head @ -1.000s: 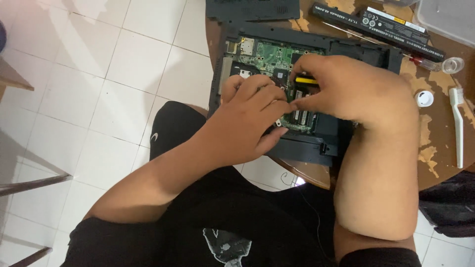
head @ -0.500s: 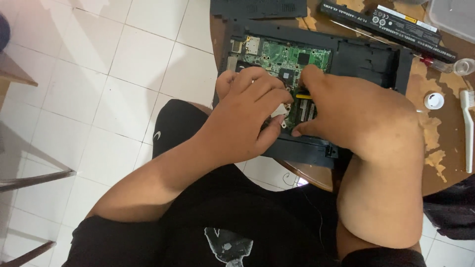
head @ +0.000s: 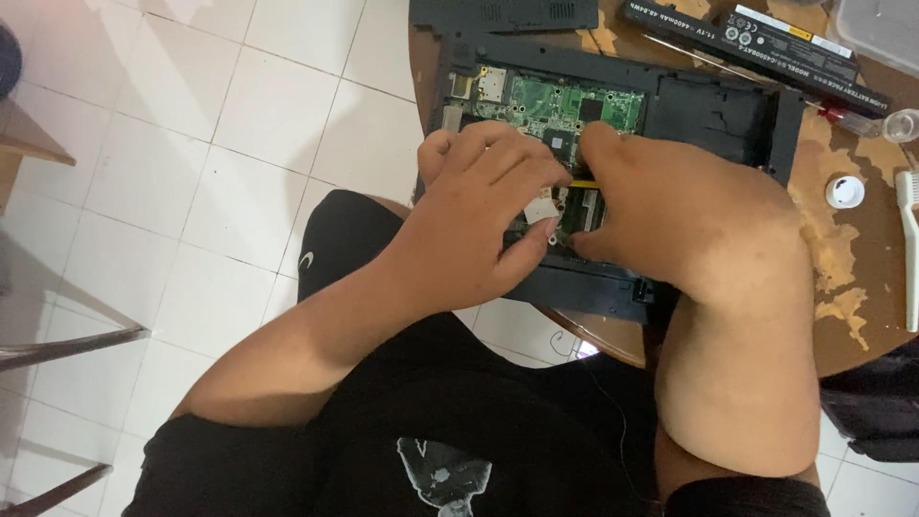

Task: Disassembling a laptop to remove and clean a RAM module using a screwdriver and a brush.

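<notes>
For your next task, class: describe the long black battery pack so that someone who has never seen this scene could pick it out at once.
Start at the round wooden table and find the opened black laptop base with its green circuit board. Beyond its far right corner lies the battery pack, a long, slim black bar set at a slant. Unlike the small white cap nearby, it carries a label with white print.

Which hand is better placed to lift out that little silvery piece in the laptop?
Probably the left hand: its fingertips already pinch the small silvery part over the open laptop. The right hand rests beside it.
</notes>
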